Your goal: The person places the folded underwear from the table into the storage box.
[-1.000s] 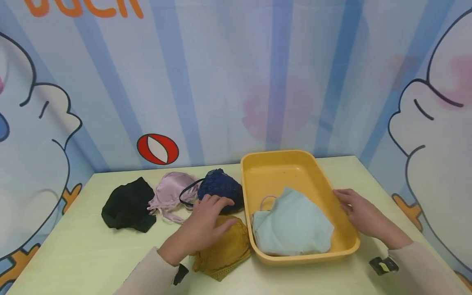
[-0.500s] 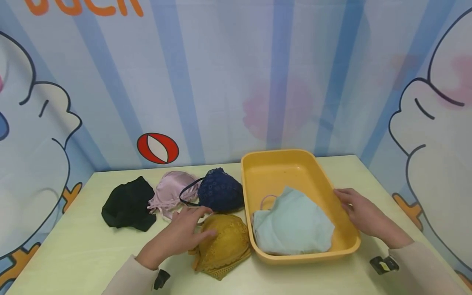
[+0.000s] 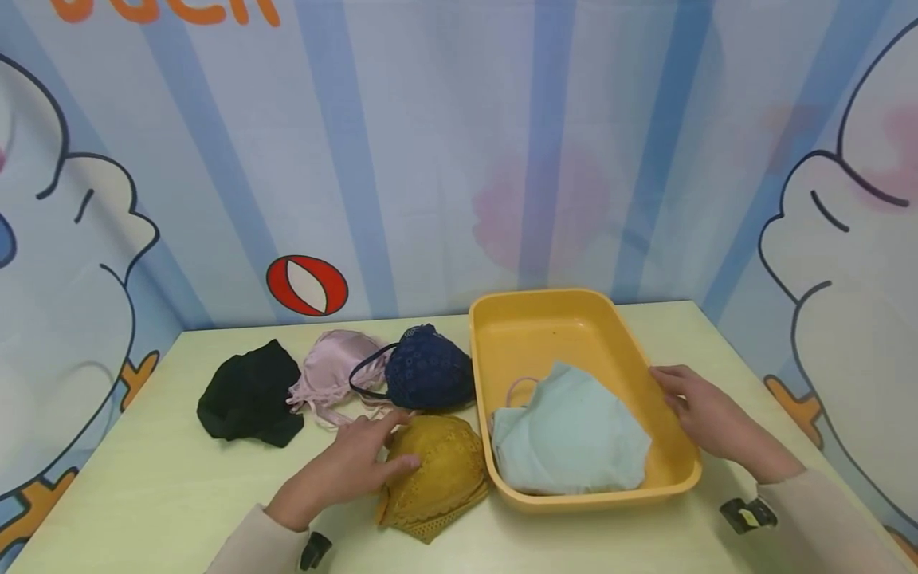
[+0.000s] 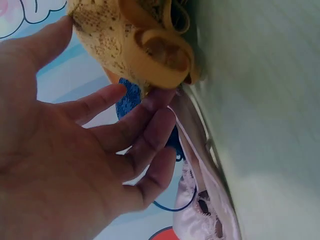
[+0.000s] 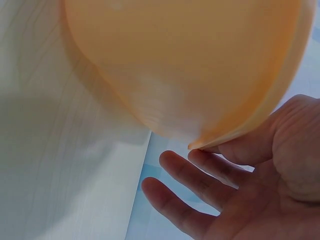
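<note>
A mustard lace bra lies folded on the table, left of the yellow tray. My left hand is at the bra's left side. Its thumb tip touches the cup in the left wrist view, and its fingers reach loosely toward the strap without closing round it. My right hand holds the tray's right rim. In the right wrist view the thumb and index finger pinch that rim, while the other fingers stay spread below. A folded pale mint garment lies inside the tray's near half.
Behind the mustard bra lies a navy lace bra touching or close to the tray's left wall. Further left are a pink satin bra and a crumpled black garment. A printed cloth backdrop rises along the table's far edge.
My left hand has drawn back left from over the mustard and navy bras, then moved in slightly to touch the mustard bra's side. The right hand keeps its hold on the tray.
</note>
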`<state>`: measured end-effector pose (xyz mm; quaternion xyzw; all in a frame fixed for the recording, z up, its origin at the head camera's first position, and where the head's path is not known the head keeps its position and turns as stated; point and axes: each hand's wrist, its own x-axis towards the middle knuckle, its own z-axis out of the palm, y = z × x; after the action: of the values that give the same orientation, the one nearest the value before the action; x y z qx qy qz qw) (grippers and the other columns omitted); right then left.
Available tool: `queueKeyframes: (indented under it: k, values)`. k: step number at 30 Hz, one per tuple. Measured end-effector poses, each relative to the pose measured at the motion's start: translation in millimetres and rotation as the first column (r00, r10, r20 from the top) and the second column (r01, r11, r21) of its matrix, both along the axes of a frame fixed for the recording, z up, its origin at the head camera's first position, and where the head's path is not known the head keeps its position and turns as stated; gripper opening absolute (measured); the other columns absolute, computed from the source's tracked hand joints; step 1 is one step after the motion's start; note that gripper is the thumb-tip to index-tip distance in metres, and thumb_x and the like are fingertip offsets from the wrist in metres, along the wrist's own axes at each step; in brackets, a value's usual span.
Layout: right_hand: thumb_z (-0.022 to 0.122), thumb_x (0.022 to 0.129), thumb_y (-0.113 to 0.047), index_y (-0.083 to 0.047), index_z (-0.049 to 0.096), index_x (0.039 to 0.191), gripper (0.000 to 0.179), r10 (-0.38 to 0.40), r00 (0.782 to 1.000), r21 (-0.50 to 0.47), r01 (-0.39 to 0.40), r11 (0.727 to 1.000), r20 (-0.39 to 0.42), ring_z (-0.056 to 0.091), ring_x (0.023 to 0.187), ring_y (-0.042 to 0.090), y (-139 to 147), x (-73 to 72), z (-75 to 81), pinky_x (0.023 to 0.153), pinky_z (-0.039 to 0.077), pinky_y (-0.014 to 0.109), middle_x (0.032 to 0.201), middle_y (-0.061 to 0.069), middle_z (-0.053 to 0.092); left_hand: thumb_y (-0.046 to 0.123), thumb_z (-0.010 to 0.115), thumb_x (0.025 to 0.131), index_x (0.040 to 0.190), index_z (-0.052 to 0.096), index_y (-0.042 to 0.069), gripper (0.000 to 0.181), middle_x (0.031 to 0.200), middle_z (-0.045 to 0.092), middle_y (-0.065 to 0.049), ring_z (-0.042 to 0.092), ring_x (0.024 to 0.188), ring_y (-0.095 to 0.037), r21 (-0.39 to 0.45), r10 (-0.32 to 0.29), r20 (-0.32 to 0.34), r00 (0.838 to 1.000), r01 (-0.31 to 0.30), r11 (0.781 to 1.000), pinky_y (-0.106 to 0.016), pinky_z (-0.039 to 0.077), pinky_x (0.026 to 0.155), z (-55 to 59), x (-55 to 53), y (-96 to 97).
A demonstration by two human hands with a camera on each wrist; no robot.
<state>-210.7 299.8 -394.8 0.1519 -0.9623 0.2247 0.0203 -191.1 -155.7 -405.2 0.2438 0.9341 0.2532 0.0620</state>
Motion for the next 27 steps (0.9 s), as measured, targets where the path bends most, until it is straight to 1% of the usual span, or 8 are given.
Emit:
queueKeyframes:
  k: [3, 7, 10, 15, 18, 20, 27]
  values:
    - [0.047, 0.096, 0.002, 0.012, 0.039, 0.136, 0.042, -0.004, 1.0, -0.001, 0.004, 1.0, 0.008, 0.041, 0.119, 0.048, -0.1, 0.1, 0.3, 0.091, 0.037, 0.058, 0.132, 0.03, 0.041, 0.051, 0.059, 0.089, 0.133, 0.048, 0.007, 0.064, 0.116, 0.061, -0.01, 0.054, 0.103, -0.033, 0.006, -0.026, 0.016, 1.0, 0.026, 1.0, -0.055, 0.039, 0.087, -2.8, 1.6, 1.4]
    - [0.047, 0.096, 0.003, 0.013, 0.039, 0.136, 0.042, 0.009, 1.0, -0.004, -0.009, 1.0, -0.005, 0.042, 0.118, 0.048, 0.1, 0.2, 0.5, 0.091, 0.038, 0.058, 0.131, 0.03, 0.042, 0.052, 0.058, 0.089, 0.134, 0.046, 0.005, 0.066, 0.117, 0.06, -0.015, 0.053, 0.109, -0.037, 0.0, -0.034, 0.013, 0.999, 0.034, 0.999, -0.057, 0.034, 0.093, -8.3, 1.9, 4.7]
    - [0.046, 0.096, 0.003, 0.013, 0.039, 0.136, 0.042, 0.014, 1.0, -0.006, -0.014, 1.0, -0.008, 0.041, 0.119, 0.048, 0.6, 0.3, 1.0, 0.091, 0.038, 0.058, 0.131, 0.03, 0.041, 0.049, 0.06, 0.089, 0.135, 0.044, 0.004, 0.066, 0.122, 0.058, -0.017, 0.052, 0.111, -0.038, 0.008, -0.035, 0.005, 0.999, 0.035, 0.999, -0.058, 0.032, 0.094, -11.3, 1.7, 7.3]
    - [0.046, 0.097, 0.001, 0.012, 0.038, 0.137, 0.042, 0.009, 1.0, -0.009, -0.009, 1.0, 0.003, 0.041, 0.119, 0.049, 0.6, 0.7, 1.6, 0.092, 0.037, 0.059, 0.132, 0.03, 0.041, 0.044, 0.066, 0.086, 0.133, 0.044, 0.007, 0.063, 0.125, 0.057, -0.016, 0.052, 0.111, -0.038, 0.033, -0.013, -0.003, 1.0, 0.014, 0.999, -0.059, 0.033, 0.091, -13.2, 2.7, 10.1]
    - [0.046, 0.097, 0.001, 0.012, 0.039, 0.137, 0.042, 0.007, 1.0, -0.008, -0.007, 1.0, 0.001, 0.041, 0.119, 0.048, 0.1, 1.0, 1.1, 0.091, 0.037, 0.058, 0.132, 0.03, 0.041, 0.04, 0.069, 0.085, 0.132, 0.044, 0.008, 0.062, 0.125, 0.057, -0.014, 0.052, 0.112, -0.036, 0.045, -0.006, -0.021, 1.0, 0.007, 0.999, -0.059, 0.032, 0.091, -13.9, 3.2, 10.4]
    - [0.047, 0.096, 0.002, 0.013, 0.039, 0.136, 0.042, 0.008, 1.0, -0.006, -0.008, 1.0, -0.006, 0.042, 0.118, 0.048, -0.1, 1.0, 0.1, 0.091, 0.038, 0.058, 0.131, 0.03, 0.042, 0.035, 0.07, 0.086, 0.132, 0.044, 0.008, 0.059, 0.127, 0.056, -0.012, 0.051, 0.114, -0.035, 0.058, -0.013, -0.039, 0.999, 0.016, 0.998, -0.059, 0.031, 0.091, -14.0, 3.7, 9.9]
    - [0.046, 0.096, 0.003, 0.013, 0.039, 0.136, 0.042, 0.012, 1.0, 0.0, -0.012, 1.0, -0.01, 0.042, 0.118, 0.048, 0.7, 1.0, -0.6, 0.091, 0.038, 0.058, 0.131, 0.03, 0.041, 0.014, 0.068, 0.087, 0.13, 0.044, 0.004, 0.05, 0.135, 0.05, -0.013, 0.047, 0.122, -0.034, 0.11, -0.074, -0.143, 0.987, 0.09, 0.99, -0.06, 0.032, 0.091, -11.1, 6.5, 7.7]
